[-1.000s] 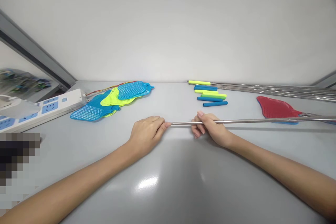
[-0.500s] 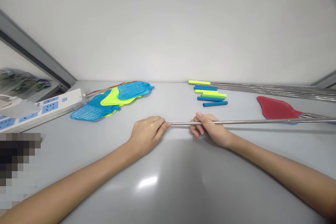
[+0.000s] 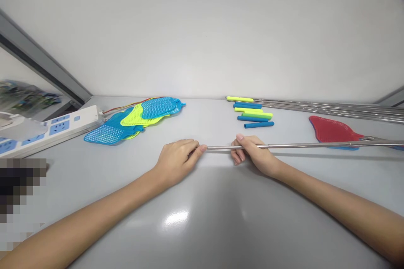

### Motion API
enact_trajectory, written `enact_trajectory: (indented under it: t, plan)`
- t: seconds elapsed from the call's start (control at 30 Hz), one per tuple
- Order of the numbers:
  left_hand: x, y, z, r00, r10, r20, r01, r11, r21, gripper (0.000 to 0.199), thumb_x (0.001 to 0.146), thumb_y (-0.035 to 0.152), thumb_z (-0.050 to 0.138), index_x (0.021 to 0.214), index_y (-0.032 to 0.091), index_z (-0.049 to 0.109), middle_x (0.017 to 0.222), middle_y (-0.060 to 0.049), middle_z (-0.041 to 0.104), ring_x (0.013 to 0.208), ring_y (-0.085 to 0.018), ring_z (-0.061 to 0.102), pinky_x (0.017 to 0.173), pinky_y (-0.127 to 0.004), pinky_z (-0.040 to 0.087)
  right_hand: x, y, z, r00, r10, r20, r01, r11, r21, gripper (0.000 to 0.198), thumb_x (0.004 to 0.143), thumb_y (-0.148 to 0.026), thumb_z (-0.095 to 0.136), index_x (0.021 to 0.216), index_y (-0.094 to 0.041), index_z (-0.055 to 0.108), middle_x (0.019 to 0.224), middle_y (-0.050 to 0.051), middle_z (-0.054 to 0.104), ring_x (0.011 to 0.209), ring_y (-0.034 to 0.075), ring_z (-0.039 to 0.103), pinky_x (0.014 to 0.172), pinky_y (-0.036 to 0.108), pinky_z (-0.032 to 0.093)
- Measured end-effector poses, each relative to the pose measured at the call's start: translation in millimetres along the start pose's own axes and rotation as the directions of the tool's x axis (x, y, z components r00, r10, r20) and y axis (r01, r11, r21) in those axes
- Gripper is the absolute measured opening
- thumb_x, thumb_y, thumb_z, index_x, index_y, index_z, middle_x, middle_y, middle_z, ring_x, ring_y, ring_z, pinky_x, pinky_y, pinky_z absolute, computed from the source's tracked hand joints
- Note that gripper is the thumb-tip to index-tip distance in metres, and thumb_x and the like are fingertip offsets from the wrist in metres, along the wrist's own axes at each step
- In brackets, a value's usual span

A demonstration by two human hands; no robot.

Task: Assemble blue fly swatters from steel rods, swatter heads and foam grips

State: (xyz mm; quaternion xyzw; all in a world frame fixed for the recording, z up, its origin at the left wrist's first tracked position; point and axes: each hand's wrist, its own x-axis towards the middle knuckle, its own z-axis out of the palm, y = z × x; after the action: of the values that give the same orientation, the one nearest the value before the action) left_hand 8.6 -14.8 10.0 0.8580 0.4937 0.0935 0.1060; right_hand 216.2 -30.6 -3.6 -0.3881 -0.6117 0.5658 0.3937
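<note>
Evidently, a smooth grey tabletop is backed by a pale wall, and a bright reflection is thrown on its near part. On the left, a slanting metal frame is seen, with a white power strip placed below it; a patch near the left edge is hidden by pixelation. Blue mesh heads and a yellow-green mesh head are overlapped beside the strip. Farther right, short coloured tubes are laid near thin metal rods, and a red mesh head is set in front of these.

The telescopic rod is held level above the table, across the red head's near edge. Its thin tip is gripped by the closed left hand; farther along, it is pinched between the right hand's thumb and fingers.

Compared with half a second ago, both grips are unchanged; only the view has been shifted slightly.
</note>
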Motion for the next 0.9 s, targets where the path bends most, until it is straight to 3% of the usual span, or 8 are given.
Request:
enact_trajectory:
  t: [0.23, 0.53, 0.9]
  plan:
    - [-1.2, 3.2, -4.3, 0.999, -0.038, -0.027, 0.037, 0.997, -0.061, 0.037, 0.079, 0.046, 0.028, 0.066, 0.019, 0.05, 0.062, 0.004, 0.054, 0.056, -0.01, 0.045, 0.05, -0.021, 0.025, 0.1, -3.1, -2.5, 0.998, 0.03, 0.052, -0.026, 0.997, -0.072, 0.05, 0.084, -0.041, 0.024, 0.047, -0.015, 0.044, 0.051, 0.002, 0.048, 0.055, 0.011, 0.048, 0.06, 0.025, 0.037]
    - [0.8, 3.7, -3.5, 0.983, -0.181, -0.029, 0.18, 0.983, -0.028, 0.05, 0.066, 0.061, 0.037, 0.044, 0.016, 0.035, 0.04, 0.004, 0.038, 0.041, -0.008, 0.034, 0.043, -0.022, 0.018, -4.3, -7.9, -1.8, 0.986, 0.165, 0.039, -0.136, 0.909, -0.395, 0.051, 0.083, -0.047, 0.022, 0.053, -0.015, 0.05, 0.054, 0.0, 0.043, 0.054, 0.009, 0.04, 0.056, 0.022, 0.033]
    - [-0.6, 2.9, -1.7, 0.987, -0.155, -0.047, 0.155, 0.988, 0.015, 0.049, 0.072, 0.056, 0.034, 0.046, 0.015, 0.03, 0.044, 0.004, 0.041, 0.044, -0.008, 0.035, 0.045, -0.022, 0.017, -2.1, -8.1, -2.5, 0.987, 0.147, 0.062, -0.118, 0.936, -0.33, 0.052, 0.083, -0.046, 0.021, 0.053, -0.015, 0.05, 0.057, 0.001, 0.047, 0.057, 0.01, 0.042, 0.06, 0.022, 0.034]
